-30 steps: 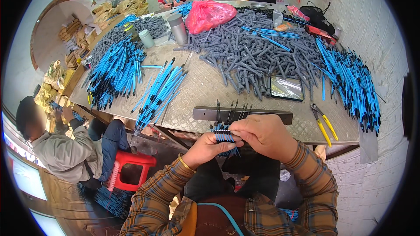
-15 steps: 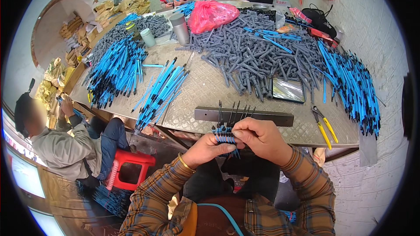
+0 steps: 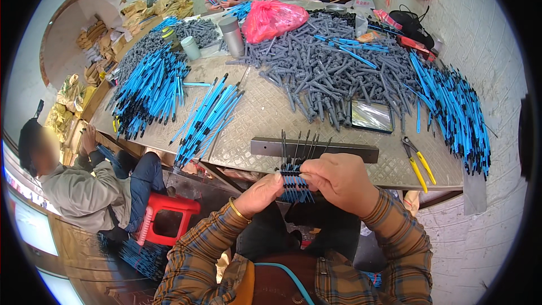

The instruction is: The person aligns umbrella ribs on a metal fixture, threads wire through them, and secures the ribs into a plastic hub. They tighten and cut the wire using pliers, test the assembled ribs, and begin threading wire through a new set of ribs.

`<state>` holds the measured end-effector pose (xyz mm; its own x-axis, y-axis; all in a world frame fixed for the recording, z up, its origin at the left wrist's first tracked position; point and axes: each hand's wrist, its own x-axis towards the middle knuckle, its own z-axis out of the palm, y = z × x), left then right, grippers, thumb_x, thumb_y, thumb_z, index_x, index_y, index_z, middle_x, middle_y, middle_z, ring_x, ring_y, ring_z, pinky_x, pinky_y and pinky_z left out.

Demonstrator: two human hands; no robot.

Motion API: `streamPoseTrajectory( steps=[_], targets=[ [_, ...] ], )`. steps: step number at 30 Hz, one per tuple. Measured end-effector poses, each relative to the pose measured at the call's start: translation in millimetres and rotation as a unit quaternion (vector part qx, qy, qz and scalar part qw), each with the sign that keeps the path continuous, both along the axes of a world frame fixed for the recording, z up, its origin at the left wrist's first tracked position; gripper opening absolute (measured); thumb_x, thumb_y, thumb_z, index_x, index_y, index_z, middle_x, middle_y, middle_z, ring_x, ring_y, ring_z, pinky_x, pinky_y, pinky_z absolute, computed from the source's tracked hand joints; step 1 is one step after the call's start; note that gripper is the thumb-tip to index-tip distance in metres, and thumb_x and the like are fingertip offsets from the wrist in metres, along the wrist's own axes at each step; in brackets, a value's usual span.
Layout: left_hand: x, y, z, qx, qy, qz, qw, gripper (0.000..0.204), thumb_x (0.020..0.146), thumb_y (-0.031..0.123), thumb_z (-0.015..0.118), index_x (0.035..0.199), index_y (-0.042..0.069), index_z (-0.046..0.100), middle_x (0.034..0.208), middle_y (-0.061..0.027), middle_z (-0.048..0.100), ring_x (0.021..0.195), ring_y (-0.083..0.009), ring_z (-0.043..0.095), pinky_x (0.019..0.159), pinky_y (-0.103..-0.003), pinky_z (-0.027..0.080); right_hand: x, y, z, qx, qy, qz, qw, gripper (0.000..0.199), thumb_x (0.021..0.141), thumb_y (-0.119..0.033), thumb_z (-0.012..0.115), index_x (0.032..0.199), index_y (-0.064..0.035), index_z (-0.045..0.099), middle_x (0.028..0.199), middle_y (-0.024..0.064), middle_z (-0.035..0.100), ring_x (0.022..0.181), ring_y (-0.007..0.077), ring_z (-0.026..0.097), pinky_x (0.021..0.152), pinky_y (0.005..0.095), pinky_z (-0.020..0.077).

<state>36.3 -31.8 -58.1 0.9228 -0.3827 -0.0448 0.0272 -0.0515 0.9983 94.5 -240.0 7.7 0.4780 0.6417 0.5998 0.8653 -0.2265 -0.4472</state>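
1. Left hand (image 3: 261, 194) and right hand (image 3: 339, 181) together grip a small bundle of blue rods (image 3: 294, 183) at the desk's (image 3: 259, 118) near edge.
2. Judged early: the grey pile (image 3: 333, 73) mid-desk is large; finished blue rods (image 3: 149, 90) lie at the left edge.

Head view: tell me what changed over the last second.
Almost nothing. Both hands, left hand and right hand, keep holding the small bundle of blue-and-black rods at the table edge, shifting only slightly. The dark metal bar, yellow-handled pliers and piles stayed put.
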Motion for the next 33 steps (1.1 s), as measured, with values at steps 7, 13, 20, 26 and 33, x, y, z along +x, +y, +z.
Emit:
streamPoseTrajectory(
  steps=[7,13,20,26,33],
  targets=[
    [1,-23,13,-0.040,-0.046,0.003,0.998,0.033,0.096,0.029,0.041,0.102,0.001,0.058,0.081,-0.0001,0.057,0.076,-0.0087,0.049,0.070,-0.025,0.042,-3,9,6,-0.013,-0.108,-0.051,0.993,0.016,0.074,-0.017,0.065,0.090,-0.0135,0.062,0.059,0.0029,0.049,0.053,0.0218,0.053,0.048,0.0337,0.0405],
    [4,-25,7,-0.005,-0.061,0.021,0.998,0.017,0.087,0.006,0.058,0.104,0.002,0.061,0.092,0.0014,0.063,0.085,-0.0050,0.053,0.077,-0.023,0.044,1,10,5,-0.006,-0.103,-0.029,0.994,0.015,0.074,-0.018,0.065,0.089,-0.0158,0.063,0.055,0.0004,0.042,0.050,0.0217,0.050,0.046,0.0333,0.0383],
    [13,-29,4,-0.002,-0.042,0.017,0.999,0.014,0.087,0.005,0.058,0.099,0.003,0.064,0.088,0.0023,0.064,0.084,-0.0048,0.055,0.076,-0.022,0.045,6,3,8,-0.025,-0.110,-0.030,0.993,0.015,0.075,-0.018,0.066,0.089,-0.0148,0.063,0.058,0.0025,0.046,0.051,0.0217,0.051,0.046,0.0335,0.0396],
    [14,-27,10,-0.081,0.031,0.036,0.996,0.017,0.088,0.004,0.056,0.103,0.003,0.064,0.093,-0.0012,0.065,0.087,-0.0066,0.057,0.079,-0.023,0.046,18,-15,19,0.043,-0.079,-0.103,0.991,0.015,0.076,-0.014,0.065,0.089,-0.0076,0.061,0.071,0.0096,0.058,0.057,0.0202,0.055,0.053,0.0304,0.0440],
    [13,-27,17,-0.162,0.107,0.015,0.981,0.022,0.089,0.007,0.054,0.110,-0.001,0.059,0.103,-0.0087,0.065,0.097,-0.0141,0.060,0.086,-0.026,0.046,150,-96,-67,-0.107,0.046,-0.305,0.945,0.014,0.082,-0.015,0.056,0.093,-0.0060,0.059,0.083,0.0116,0.059,0.069,0.0283,0.059,0.063,0.0362,0.0464]
  ],
)
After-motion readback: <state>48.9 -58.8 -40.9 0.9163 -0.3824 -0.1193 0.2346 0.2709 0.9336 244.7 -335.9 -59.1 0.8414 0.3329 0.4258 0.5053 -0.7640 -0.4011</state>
